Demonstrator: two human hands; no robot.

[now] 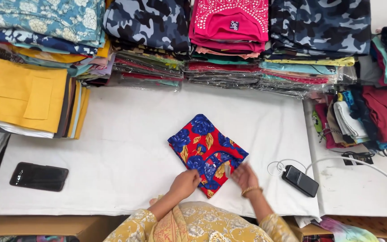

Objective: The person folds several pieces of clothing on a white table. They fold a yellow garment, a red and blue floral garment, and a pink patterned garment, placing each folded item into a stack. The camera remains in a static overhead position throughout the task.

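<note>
1. folded floral garment (206, 150): a red cloth printed with blue flowers and gold leaves, folded into a rough square and lying turned like a diamond on the white table cover (126, 143), near the front edge and just ahead of the person.
2. left hand (185, 183): rests on the near-left edge of the folded floral garment, fingers curled down onto the cloth; whether it pinches a fold or only presses on it cannot be told.
3. right hand (244, 175): blurred, open with fingers spread, at the near-right edge of the garment; it appears to touch or hover just over the cloth and holds nothing that can be made out. a gold bangle (251, 191) sits on the wrist.
4. handling, as a judgement: the cloth looks thin, light and soft, with no stiffness of its own; it should drape and slide apart if lifted by one layer. it is not fragile. the safest hold would be at the folded edges or corners, pinching all layers together, or a flat palm beneath.
5. surroundings: a black phone (39, 176) lies well to the left; a second dark phone (300, 180) with a white cable (277, 166) lies just right of the hands; stacks of folded clothes (229, 40) line the far side.
</note>
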